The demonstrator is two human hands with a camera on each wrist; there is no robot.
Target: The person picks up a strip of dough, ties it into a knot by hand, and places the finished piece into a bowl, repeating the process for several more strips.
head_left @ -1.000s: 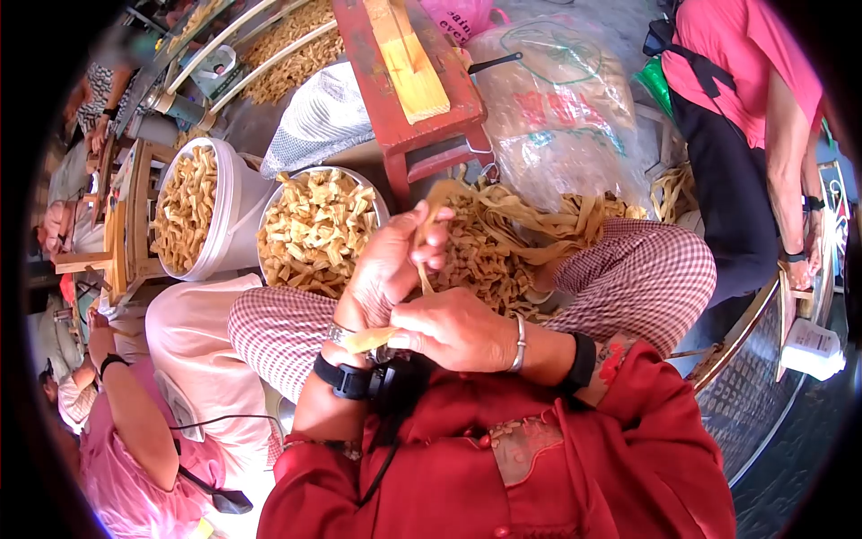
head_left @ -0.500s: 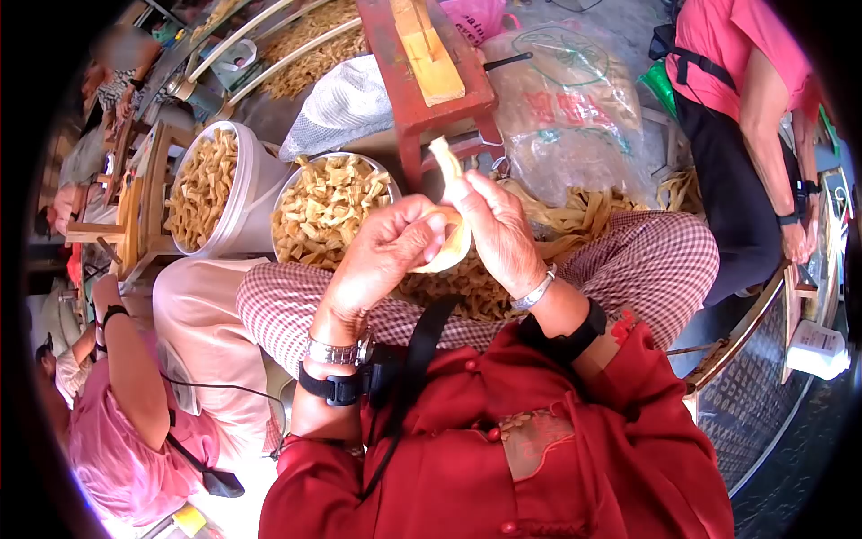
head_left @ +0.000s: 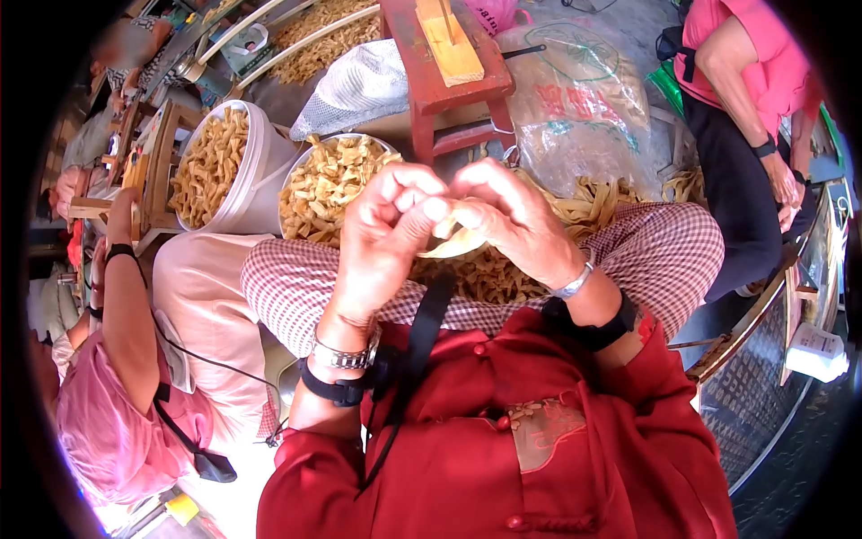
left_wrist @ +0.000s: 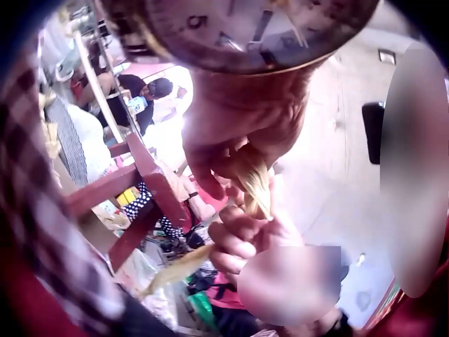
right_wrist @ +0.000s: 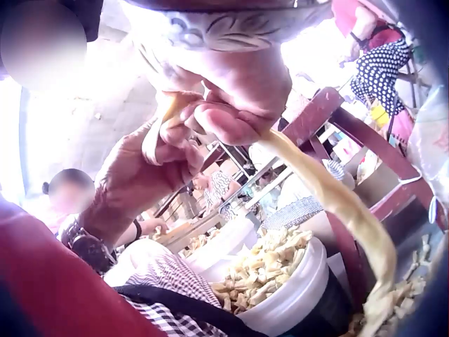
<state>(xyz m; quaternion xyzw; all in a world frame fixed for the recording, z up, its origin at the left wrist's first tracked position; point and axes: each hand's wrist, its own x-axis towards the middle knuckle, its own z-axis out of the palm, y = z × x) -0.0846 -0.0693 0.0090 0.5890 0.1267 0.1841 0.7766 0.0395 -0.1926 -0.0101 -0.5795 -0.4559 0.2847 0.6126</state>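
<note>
A pale yellow, soft strip is pinched between both hands above the lap in the head view. My left hand has its fingers curled round one part of it, and my right hand grips it close beside, the fingertips nearly meeting. In the left wrist view the strip is bunched between the hands. From the curled right fingers a long tail of the strip hangs down towards a pile of small pieces in the right wrist view. Part of the strip is hidden by the fingers.
Two white buckets of folded yellow pieces stand at the left front. Beyond the hands is a red stool with a wooden block, and a clear plastic bag. Loose strips lie by the right knee. People sit on both sides.
Both hands have come up and slightly apart from their earlier crossed position over the lap. The strip's end that stuck up above the right hand half a second ago no longer shows there.
</note>
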